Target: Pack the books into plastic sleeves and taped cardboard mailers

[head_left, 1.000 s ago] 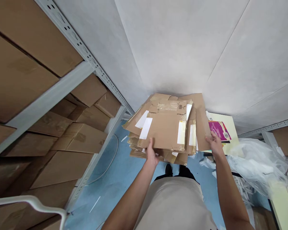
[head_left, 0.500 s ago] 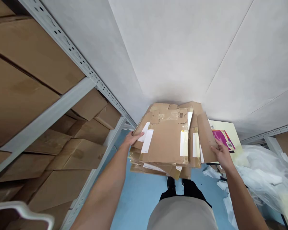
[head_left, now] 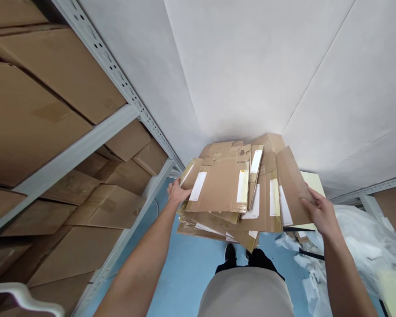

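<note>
A stack of flattened cardboard boxes (head_left: 218, 185) with white labels and clear tape lies low against the wall, its layers uneven. My left hand (head_left: 178, 193) grips the left edge of upper sheets, thumb on top near a white label. At the other side, my right hand (head_left: 321, 209) pinches the outer edge of a flattened cardboard box (head_left: 292, 189) that sticks out to the right of the stack. The fingers beneath the cardboard are hidden on both sides. What bears the stack from below is hidden.
Metal shelving (head_left: 112, 127) packed with cardboard boxes (head_left: 46, 110) runs along the left. A white wall (head_left: 244, 66) stands behind the stack. On the right lie clear plastic wrap (head_left: 363, 237) and a pale yellow board (head_left: 313, 182). The floor (head_left: 181, 268) is blue.
My right hand has moved right with the flattened box, fanning the right side of the stack wider. My left hand has shifted slightly left with upper sheets. The magenta item is covered from view.
</note>
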A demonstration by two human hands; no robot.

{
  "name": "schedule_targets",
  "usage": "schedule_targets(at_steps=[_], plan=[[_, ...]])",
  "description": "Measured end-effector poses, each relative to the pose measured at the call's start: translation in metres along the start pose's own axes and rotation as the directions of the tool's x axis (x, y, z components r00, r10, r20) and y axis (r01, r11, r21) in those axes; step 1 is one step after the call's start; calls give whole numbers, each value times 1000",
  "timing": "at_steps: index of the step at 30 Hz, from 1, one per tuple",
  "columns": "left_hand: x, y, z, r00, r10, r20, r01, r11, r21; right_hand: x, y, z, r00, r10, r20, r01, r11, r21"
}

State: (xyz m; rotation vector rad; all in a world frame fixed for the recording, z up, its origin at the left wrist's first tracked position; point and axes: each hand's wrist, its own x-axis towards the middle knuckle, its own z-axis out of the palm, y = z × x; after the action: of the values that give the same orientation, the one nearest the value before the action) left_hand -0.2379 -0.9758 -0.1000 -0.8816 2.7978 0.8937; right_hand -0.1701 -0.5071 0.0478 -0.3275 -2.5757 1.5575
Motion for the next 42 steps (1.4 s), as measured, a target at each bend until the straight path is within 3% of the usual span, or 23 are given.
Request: schedule_targets(at_steps=[5,12,18,23,26,28,30,31,33,34,36,38,42], plan=[[-3,1,-3,993,103,-62,-105,994,-40,-11,-9,-25,997,-64,-50,61,996,-58],[-8,21,-12,1000,3,-28,-4,998,-57,-23,-30,-54,996,-39,-84,32,996,-84],[-29,57,-17,1000,-18,-7,19,995,93,-29,-47,-69,984,-137,-112,112,972,-207],[-35,61,-10,1000,-3,9,1,973,231,-47,-61,-84,972,-144,-187,94,964,-250],[-47,69,-4,993,114,-24,-103,958,267,-55,-69,-92,970,-132,-206,88,974,-210],[-69,81,2,962,270,37,-271,940,207,-55,-73,-94,968,-127,-217,90,981,-172],[-101,99,12,898,372,235,-385,923,10,-52,-77,-91,970,-132,-203,104,984,-144],[-120,109,19,814,458,358,-441,888,-133,-50,-78,-88,972,-139,-189,115,984,-133],[-159,131,33,647,587,487,-436,808,-396,-46,-80,-80,975,-155,-157,138,984,-112],[-177,142,40,609,614,503,-387,783,-487,-45,-82,-74,977,-161,-142,147,984,-102],[-203,163,50,601,606,522,-264,766,-586,-44,-83,-63,977,-172,-128,163,983,-80],[-216,180,53,624,629,464,-272,731,-625,-45,-84,-52,979,-179,-95,174,983,-56],[-210,191,44,669,552,499,-313,817,-484,-48,-85,-42,983,-182,-30,181,983,-21]])
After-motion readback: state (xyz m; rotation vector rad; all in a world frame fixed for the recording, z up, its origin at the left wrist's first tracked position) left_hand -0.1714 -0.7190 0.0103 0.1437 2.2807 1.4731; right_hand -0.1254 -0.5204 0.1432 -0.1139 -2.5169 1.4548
